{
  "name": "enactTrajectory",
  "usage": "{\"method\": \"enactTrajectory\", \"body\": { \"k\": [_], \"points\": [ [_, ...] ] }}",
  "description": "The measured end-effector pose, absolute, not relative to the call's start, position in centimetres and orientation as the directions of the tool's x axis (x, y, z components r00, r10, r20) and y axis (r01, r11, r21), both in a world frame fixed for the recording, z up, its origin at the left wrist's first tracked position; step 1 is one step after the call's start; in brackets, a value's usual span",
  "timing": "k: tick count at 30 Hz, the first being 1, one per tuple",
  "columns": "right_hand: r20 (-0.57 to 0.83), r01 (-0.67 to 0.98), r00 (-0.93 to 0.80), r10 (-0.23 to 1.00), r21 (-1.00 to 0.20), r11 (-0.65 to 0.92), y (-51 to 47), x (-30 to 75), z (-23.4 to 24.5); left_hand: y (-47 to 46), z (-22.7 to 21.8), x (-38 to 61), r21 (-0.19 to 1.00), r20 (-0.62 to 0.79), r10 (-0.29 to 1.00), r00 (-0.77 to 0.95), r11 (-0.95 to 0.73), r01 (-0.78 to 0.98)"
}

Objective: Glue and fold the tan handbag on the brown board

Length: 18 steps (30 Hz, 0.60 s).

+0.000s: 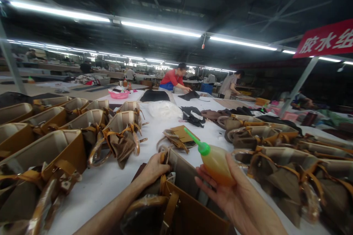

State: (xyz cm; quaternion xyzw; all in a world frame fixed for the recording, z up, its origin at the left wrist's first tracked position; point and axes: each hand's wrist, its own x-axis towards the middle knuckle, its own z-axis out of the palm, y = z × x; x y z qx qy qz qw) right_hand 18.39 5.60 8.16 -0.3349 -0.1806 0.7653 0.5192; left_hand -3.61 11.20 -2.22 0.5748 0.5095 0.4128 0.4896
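A brown and tan handbag (190, 209) stands in front of me, its beige lining showing at the open top. My left hand (154, 169) is closed on the bag's upper edge, close to a tan strap. Above the bag's right side, my right hand (223, 191) holds a squeeze bottle (219, 163) with amber liquid inside and a green nozzle tilted up to the left. The bottle rests across the palm with the fingers curled beneath it. Just beyond the bag lies a tan bag piece with straps (180, 137).
Rows of similar bags stand at left (63, 147) and right (286, 165) on the white table (107, 187). Farther back are a white plastic bag (164, 110), black pieces (193, 115) and a pink basket (119, 94). A co-worker in red (172, 78) bends over the far side.
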Motion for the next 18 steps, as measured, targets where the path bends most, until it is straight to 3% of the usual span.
{"method": "enactTrajectory", "body": {
  "k": [7,12,18],
  "points": [
    [-0.305,-0.709,-0.153,0.940,-0.629,-0.319,5.7,18.6,7.9,10.1,-1.4,-4.4,0.943,-0.040,0.964,0.262,-0.051,0.329],
    [-0.304,-0.739,-0.139,0.942,-0.602,-0.303,5.6,20.0,7.7,9.7,2.9,-4.3,0.893,0.031,0.905,0.425,-0.216,0.395],
    [-0.339,-0.786,-0.152,0.929,-0.528,-0.321,3.8,23.3,7.6,10.7,7.5,-1.9,0.763,0.104,0.889,0.447,-0.360,0.537]
  ]
}}
